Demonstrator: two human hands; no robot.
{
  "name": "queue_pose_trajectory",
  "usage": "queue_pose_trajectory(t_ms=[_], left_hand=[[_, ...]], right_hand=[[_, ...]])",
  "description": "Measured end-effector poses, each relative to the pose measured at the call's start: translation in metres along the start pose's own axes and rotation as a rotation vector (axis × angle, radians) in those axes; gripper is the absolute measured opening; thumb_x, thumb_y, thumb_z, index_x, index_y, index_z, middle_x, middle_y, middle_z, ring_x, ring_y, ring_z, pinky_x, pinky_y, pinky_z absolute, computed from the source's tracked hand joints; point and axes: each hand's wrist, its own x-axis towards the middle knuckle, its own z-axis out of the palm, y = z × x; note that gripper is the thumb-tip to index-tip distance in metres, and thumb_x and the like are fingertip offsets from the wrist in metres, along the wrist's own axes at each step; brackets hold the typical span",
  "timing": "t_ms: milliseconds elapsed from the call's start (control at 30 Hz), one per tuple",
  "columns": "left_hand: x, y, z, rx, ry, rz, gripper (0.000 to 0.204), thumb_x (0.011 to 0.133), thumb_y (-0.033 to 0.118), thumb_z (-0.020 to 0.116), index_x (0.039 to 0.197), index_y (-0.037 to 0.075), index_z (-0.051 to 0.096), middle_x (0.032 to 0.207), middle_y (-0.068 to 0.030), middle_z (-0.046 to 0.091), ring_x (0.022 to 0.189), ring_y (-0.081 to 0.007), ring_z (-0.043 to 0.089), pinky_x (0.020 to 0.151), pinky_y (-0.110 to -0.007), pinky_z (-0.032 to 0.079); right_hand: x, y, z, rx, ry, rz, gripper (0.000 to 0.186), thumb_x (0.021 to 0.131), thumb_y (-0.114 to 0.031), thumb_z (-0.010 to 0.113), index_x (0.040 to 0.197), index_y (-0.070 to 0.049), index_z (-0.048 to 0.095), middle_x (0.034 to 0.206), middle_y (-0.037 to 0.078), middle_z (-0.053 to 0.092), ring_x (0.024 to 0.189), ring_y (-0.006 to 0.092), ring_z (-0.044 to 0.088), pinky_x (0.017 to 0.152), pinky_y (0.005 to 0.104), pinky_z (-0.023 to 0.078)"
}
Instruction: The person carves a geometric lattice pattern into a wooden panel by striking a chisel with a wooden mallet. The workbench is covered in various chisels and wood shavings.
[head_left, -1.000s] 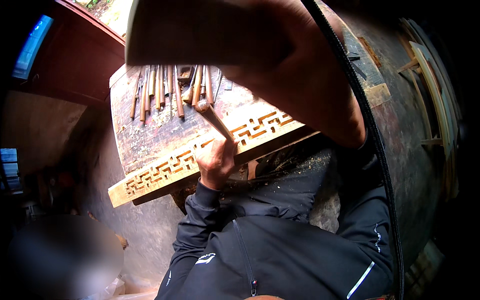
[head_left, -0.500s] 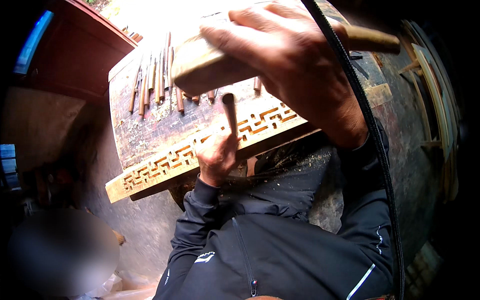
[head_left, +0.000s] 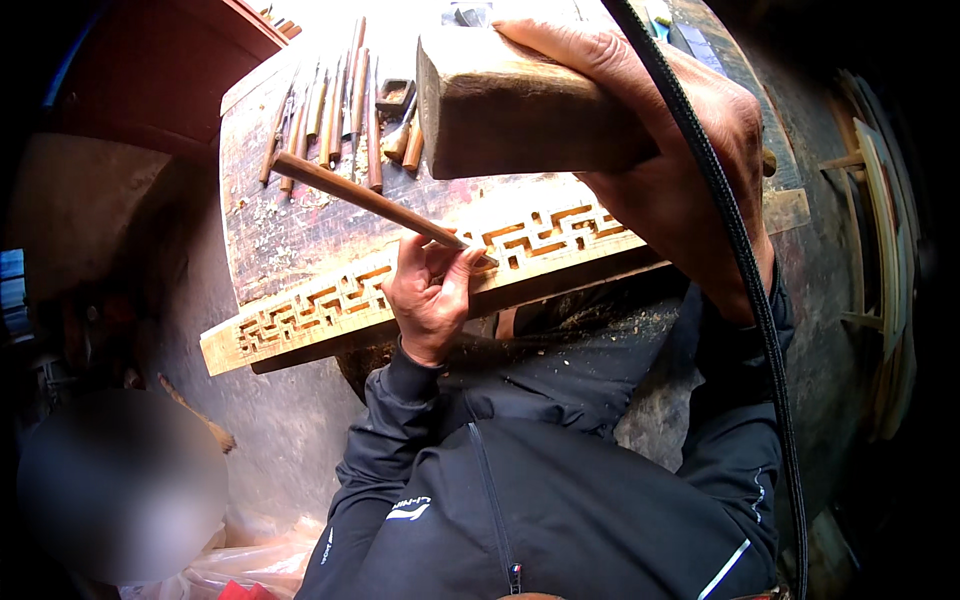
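My left hand (head_left: 432, 295) pinches a wooden-handled chisel (head_left: 365, 198) low near its tip. The chisel leans far over to the left, its lower end at the carved board (head_left: 330, 305). Rows of angular fretwork slots are cut into that pale board, which lies along the near side of the bench. Raised above the board's right part, my right hand (head_left: 690, 140) is closed round a block-shaped wooden mallet (head_left: 535, 110). Between the mallet and the chisel there is a gap. The hand and a dark strap cover most of the mallet's handle.
Several more chisels (head_left: 345, 105) lie side by side on the worn workbench (head_left: 270, 240), with a small dark square box (head_left: 396, 97) beside them. Wood shavings dot the bench. A black strap (head_left: 715, 170) crosses the view. Boards (head_left: 880, 230) lean at the right; a blurred round shape is at lower left.
The chisel has swung from nearly upright to a strong leftward lean. The mallet and my right hand have shifted right, uncovering more of the chisels on the bench.
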Motion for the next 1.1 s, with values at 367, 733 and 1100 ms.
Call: queue_pose_trajectory(t_ms=[367,733,1100], left_hand=[[-0.002,-0.002,-0.001,0.067,-0.03,0.015,0.034,0.097,-0.005,0.08,0.126,-0.001,0.061,0.093,-0.0119,0.081,0.087,-0.0174,0.081,0.079,-0.03,0.065],[-0.003,-0.003,-0.001,0.029,-0.066,0.0,0.032,0.099,-0.009,0.075,0.126,-0.003,0.058,0.098,-0.015,0.081,0.09,-0.0219,0.082,0.083,-0.033,0.069],[0.005,0.005,0.001,0.239,-0.131,0.188,0.036,0.096,-0.007,0.08,0.127,-0.002,0.062,0.095,-0.0146,0.081,0.086,-0.0194,0.081,0.076,-0.031,0.066]], right_hand=[[-0.002,-0.001,0.009,0.014,-0.018,0.001,0.031,0.078,-0.02,0.081,0.108,-0.016,0.076,0.092,0.007,0.073,0.083,0.0224,0.075,0.067,0.0358,0.058],[-0.002,0.001,0.017,0.031,-0.023,-0.001,0.033,0.078,-0.019,0.081,0.11,-0.016,0.076,0.094,0.007,0.073,0.084,0.0228,0.075,0.069,0.0359,0.059],[0.016,-0.001,0.009,0.01,0.003,-0.029,0.035,0.077,-0.019,0.082,0.112,-0.016,0.077,0.096,0.007,0.074,0.085,0.0232,0.076,0.07,0.036,0.059]])
